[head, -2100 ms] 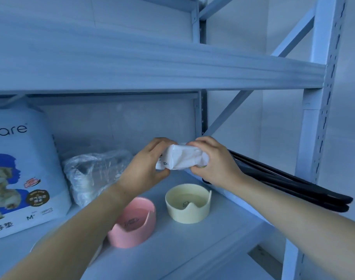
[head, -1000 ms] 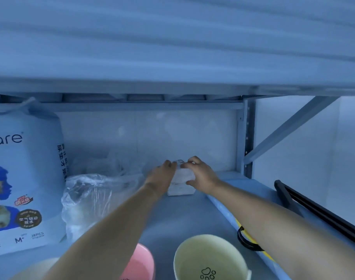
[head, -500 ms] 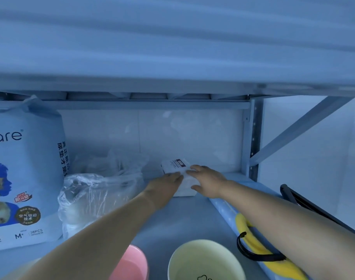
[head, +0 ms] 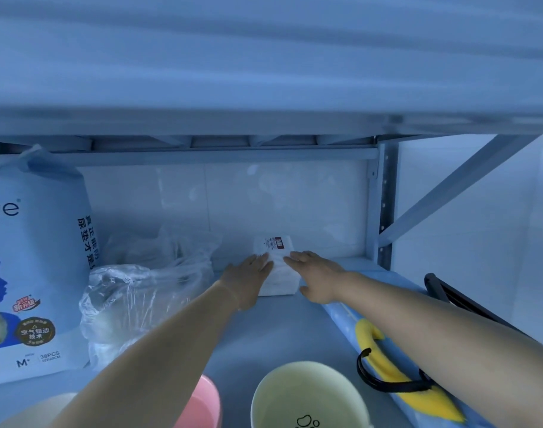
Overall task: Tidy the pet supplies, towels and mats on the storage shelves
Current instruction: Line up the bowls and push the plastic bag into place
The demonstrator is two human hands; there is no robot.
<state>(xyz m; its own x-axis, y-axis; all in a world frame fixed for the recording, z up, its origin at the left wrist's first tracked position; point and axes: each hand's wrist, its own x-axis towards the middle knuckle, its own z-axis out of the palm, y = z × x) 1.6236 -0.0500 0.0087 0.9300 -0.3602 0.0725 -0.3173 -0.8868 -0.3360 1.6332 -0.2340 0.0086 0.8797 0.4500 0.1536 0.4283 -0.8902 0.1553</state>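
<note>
the step in hand looks like seating the white packet (head: pixel 279 270) at the back of the shelf (head: pixel 276 332). doing it well means pushing evenly with both palms so it slides in square rather than twisting, then lifting the fingers straight off so it doesn't tip forward. the left hand (head: pixel 248 281) and right hand (head: pixel 318 278) lie flat with fingers straight, one on each side of the packet's front, fingertips nearly meeting over it; neither curls round it. the packet is a small, soft-looking white block with a dark printed label and barcode on its upper face. it sits close to the back wall, though whether it touches i cannot tell, between the crumpled clear plastic bag (head: pixel 134 291) on the left and the rear post (head: pixel 384 211) on the right. it looks light and squashy, so gentle pressure should be enough.
</note>
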